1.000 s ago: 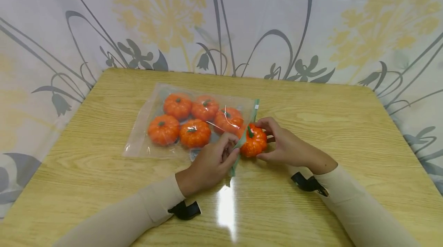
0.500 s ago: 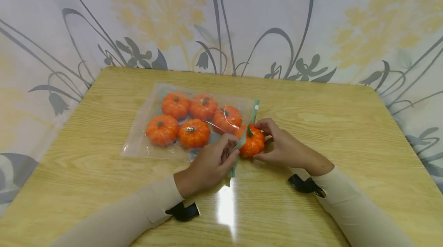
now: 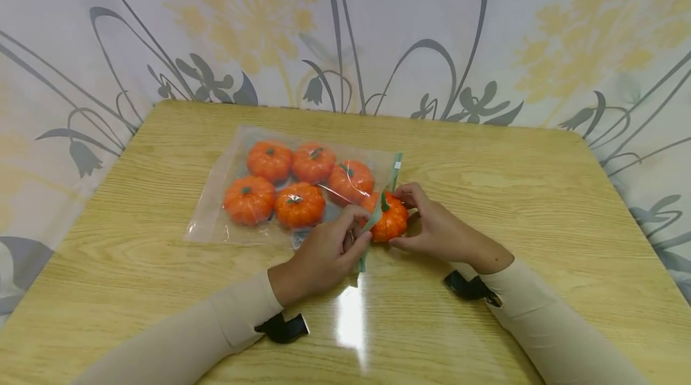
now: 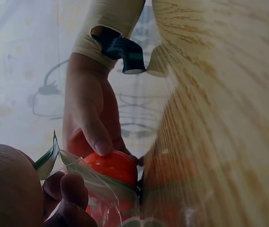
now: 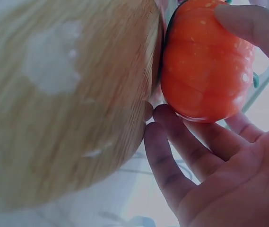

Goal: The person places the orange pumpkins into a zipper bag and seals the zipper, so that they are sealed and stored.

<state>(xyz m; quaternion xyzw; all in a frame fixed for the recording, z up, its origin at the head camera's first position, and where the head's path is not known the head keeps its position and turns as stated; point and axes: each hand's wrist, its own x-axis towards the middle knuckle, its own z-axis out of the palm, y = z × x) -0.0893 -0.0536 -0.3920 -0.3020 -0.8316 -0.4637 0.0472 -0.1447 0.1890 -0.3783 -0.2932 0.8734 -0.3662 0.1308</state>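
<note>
A clear zip bag (image 3: 216, 217) with a green zip edge lies on the table, several small orange pumpkins (image 3: 249, 200) inside it. My left hand (image 3: 326, 253) pinches the green edge of the bag's mouth between thumb and fingers. At that mouth my right hand (image 3: 439, 226) grips another pumpkin (image 3: 393, 218) with a green stem, thumb on the near side and fingers on the far side. The bag's upper layer covers this pumpkin's left part. In the right wrist view the gripped pumpkin (image 5: 205, 66) sits low at the tabletop, the thumb over its top.
The wood-grain table (image 3: 486, 181) reaches back to a floral cloth (image 3: 378, 31) hung behind it. A bright light reflection (image 3: 349, 319) shows on the tabletop in front of the bag. A black wrist mount (image 3: 283, 328) sits under each sleeve cuff.
My right hand has moved slightly left with the pumpkin, which now sits further under the bag's green edge. The left hand keeps its pinch on the bag.
</note>
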